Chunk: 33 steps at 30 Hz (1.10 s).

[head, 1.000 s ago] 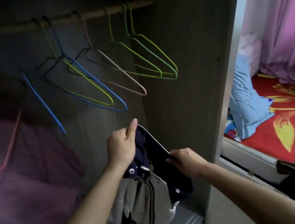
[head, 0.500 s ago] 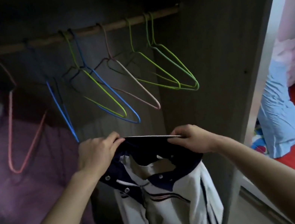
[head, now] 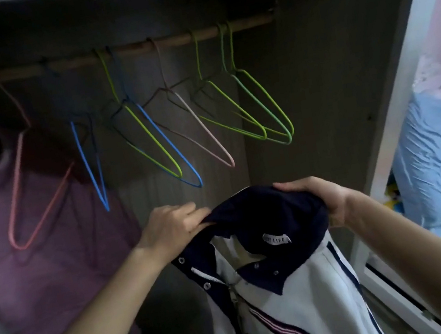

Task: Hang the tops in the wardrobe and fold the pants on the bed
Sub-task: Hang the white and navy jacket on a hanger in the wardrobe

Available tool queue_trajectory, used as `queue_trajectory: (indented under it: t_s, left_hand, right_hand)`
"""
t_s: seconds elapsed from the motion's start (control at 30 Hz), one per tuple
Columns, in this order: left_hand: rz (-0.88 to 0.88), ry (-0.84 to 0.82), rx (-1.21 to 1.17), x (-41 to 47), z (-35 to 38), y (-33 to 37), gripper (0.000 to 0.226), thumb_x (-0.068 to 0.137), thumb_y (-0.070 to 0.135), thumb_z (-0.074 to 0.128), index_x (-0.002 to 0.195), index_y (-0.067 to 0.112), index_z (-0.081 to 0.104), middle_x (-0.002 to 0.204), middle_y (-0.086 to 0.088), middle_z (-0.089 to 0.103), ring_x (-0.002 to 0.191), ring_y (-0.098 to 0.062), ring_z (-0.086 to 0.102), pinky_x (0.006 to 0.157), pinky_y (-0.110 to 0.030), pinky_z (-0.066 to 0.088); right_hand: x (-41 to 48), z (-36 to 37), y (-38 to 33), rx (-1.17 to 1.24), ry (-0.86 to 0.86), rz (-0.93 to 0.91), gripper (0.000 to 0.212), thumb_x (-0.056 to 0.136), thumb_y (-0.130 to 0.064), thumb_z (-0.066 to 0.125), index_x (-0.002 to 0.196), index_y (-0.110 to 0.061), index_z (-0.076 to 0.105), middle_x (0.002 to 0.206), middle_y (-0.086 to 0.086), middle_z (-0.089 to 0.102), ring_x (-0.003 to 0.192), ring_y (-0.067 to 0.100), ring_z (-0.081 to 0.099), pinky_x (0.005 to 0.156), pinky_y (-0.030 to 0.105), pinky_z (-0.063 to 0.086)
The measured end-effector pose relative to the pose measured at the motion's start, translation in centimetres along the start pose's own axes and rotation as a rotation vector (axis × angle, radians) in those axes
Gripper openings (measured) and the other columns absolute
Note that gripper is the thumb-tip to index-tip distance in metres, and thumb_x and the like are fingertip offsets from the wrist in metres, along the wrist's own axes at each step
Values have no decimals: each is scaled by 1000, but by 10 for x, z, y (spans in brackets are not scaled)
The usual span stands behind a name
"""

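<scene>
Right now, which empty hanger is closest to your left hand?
The wider blue hanger, nested with a lime one; its low corner hangs just above the left hand. The other blue hanger hangs edge-on, further left.

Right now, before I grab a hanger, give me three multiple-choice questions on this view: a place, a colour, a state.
1. Where does the purple garment hang? A) left of the green hangers B) right of them C) on the bed
2. What colour is the held top's collar? A) red B) navy C) green
3. How is the top held? A) both hands grip the collar B) one hand only C) it hangs from the rod

1 A: it fills the far left.
2 B: dark navy above the white body.
3 A: left hand and right hand each clutch it.
</scene>
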<state>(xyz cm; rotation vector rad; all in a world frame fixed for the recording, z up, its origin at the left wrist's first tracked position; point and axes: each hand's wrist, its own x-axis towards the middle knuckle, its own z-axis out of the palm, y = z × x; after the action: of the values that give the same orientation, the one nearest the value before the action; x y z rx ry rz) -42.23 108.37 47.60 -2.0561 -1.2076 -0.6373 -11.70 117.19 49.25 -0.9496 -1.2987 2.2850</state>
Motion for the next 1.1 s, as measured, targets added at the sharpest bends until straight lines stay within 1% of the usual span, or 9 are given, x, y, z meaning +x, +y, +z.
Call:
queue_trajectory:
  t_s: [0.1,0.17,0.23,0.4,0.5,0.6,0.77,0.93,1.1]
  left_hand:
    - [-268,62,-89,-5,-11,3,39,94,50,49,88,24,77,68,5,61,55,-19,64,40,-31,46]
    - [-391,76,-136,-12,-15,6,36,95,49,50,91,25,76,74,7,64,63,-16,66,46,-35,49]
    - [-485,98,-231,-18,-18,9,35,95,48,51,92,24,76,79,7,70,69,-15,69,53,-36,52]
    - [-701,76,-434,-29,-15,17,35,90,54,54,87,24,73,65,8,68,57,-5,63,55,-30,48]
    - [-733,99,-487,-36,-16,12,28,90,46,60,82,21,68,57,11,55,46,3,46,50,-25,36]
    - [-765,114,-498,-43,-20,-2,23,90,42,64,84,21,72,60,7,63,52,-4,57,54,-34,47]
    - [-912,167,-556,-51,-29,-32,15,91,30,68,85,18,75,69,2,70,66,-17,67,64,-43,52]
    - [-990,180,-586,-61,-36,-48,18,92,28,68,85,12,75,68,-2,70,68,-25,67,66,-47,53]
    - [-1047,199,-570,-63,-35,-47,19,91,27,69,83,11,73,66,-1,68,65,-21,65,66,-47,52]
  right_hand:
    - [2,9,-16,-528,278,-147,34,94,-34,66,109,-5,73,108,16,73,101,32,69,100,49,52]
    - [1,23,-26,-1151,533,-317,26,93,-41,66,106,-18,70,102,3,73,100,25,67,90,38,54]
    - [-1,45,-32,-1455,703,-559,22,93,-41,64,107,-25,65,98,-2,68,95,22,65,82,35,52]
    - [19,131,-61,-1240,684,-1069,31,98,-43,56,93,-15,70,82,0,68,79,20,64,73,36,49]
    - [53,173,-80,-1264,669,-1046,40,95,-52,56,105,-15,68,94,2,69,92,24,64,80,37,50]
    - [89,195,-87,-1478,759,-928,58,90,-64,53,122,-17,59,112,4,67,105,29,64,82,39,52]
    - [124,199,-87,-1665,837,-809,32,95,-35,53,117,-12,60,108,15,68,100,40,66,72,38,45]
    - [128,203,-82,-1484,776,-888,20,102,-20,39,114,-5,42,103,21,66,92,47,64,66,41,34]
    - [102,194,-74,-1219,739,-1053,20,104,-20,38,113,-3,43,88,23,65,78,47,62,64,46,47]
